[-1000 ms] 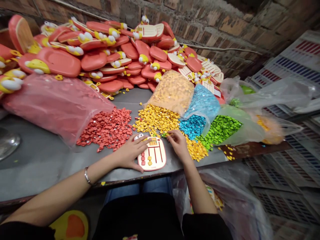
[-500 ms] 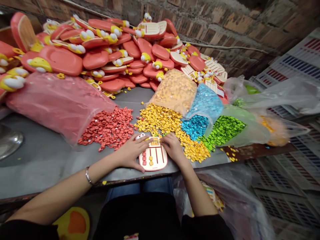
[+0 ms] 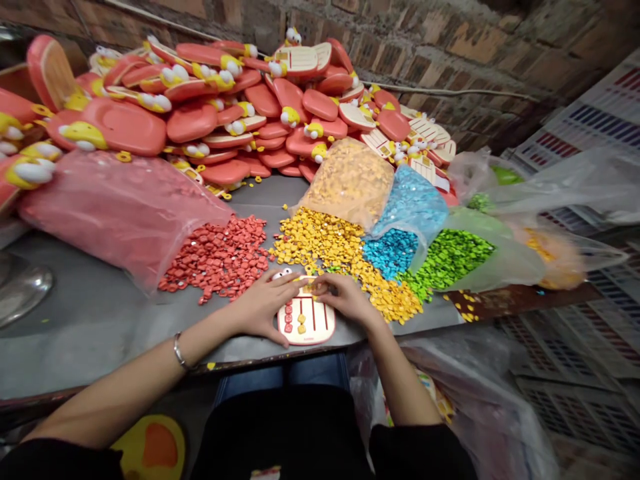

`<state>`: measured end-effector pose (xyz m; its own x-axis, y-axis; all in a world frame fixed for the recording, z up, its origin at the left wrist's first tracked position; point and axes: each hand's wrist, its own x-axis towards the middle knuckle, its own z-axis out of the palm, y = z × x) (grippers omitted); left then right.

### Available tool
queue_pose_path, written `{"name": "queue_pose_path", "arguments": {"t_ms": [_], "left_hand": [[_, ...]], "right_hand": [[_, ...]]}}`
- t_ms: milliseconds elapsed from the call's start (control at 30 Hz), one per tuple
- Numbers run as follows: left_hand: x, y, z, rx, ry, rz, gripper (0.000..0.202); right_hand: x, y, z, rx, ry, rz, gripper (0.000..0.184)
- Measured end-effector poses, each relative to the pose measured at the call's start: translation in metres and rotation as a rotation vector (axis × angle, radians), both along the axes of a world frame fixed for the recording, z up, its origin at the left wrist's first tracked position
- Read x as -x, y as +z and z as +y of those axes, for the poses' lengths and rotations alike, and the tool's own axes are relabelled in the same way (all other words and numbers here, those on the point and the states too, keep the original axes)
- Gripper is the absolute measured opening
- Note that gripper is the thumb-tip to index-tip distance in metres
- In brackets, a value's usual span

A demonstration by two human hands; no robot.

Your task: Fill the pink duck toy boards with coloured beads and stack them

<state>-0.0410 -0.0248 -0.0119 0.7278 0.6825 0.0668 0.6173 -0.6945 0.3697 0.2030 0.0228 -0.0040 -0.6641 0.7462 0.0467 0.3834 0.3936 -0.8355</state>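
A cream board toy (image 3: 310, 327) with a red rim, a googly-eyed head and slots down its face lies at the table's front edge. Several red pieces (image 3: 289, 320) sit in its leftmost slot and yellow pieces (image 3: 301, 324) in the one beside it. My left hand (image 3: 263, 303) grips the board's left side, thumb at the lower corner and fingers reaching across the top. Over the board's small window, my right hand (image 3: 345, 297) has its thumb and fingertips pinched together. What is between those fingertips is too small to make out.
Heaps of loose red (image 3: 220, 257), yellow (image 3: 325, 237), blue (image 3: 393, 252) and green pieces (image 3: 447, 257) spill from plastic bags behind the board. A tall pile of red board toys (image 3: 195, 120) leans towards the brick wall. A metal bowl (image 3: 30, 293) stands at left.
My right hand has shifted slightly left and nearer, its fingertips now over the board's window rather than at its right edge. My left hand stays on the board.
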Motion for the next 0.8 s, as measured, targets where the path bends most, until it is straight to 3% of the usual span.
{"name": "queue_pose_path", "arguments": {"t_ms": [167, 333, 400, 467, 600, 700, 800], "left_hand": [[0.0, 0.0, -0.001, 0.018, 0.007, -0.004, 0.107], [-0.002, 0.0, -0.002, 0.026, -0.022, -0.023, 0.106], [-0.002, 0.0, -0.001, 0.023, -0.025, -0.024, 0.106], [-0.002, 0.0, -0.001, 0.018, -0.033, -0.024, 0.103], [-0.001, 0.002, -0.001, -0.012, -0.07, -0.021, 0.091], [-0.002, 0.004, -0.003, -0.034, -0.088, -0.015, 0.08], [-0.002, 0.006, -0.004, -0.046, -0.086, -0.01, 0.071]], "right_hand": [[0.02, -0.014, -0.011, 0.008, -0.032, 0.101, 0.013], [0.011, -0.004, -0.007, 0.18, 0.123, 0.123, 0.018], [0.005, 0.001, -0.003, 0.174, 0.14, 0.104, 0.015], [-0.001, 0.003, 0.006, 0.082, 0.016, 0.092, 0.011], [-0.018, -0.002, 0.033, -0.313, -0.42, -0.106, 0.01], [-0.028, -0.011, 0.05, -0.474, -0.426, -0.337, 0.011], [-0.03, -0.013, 0.05, -0.48, -0.382, -0.336, 0.016]]}}
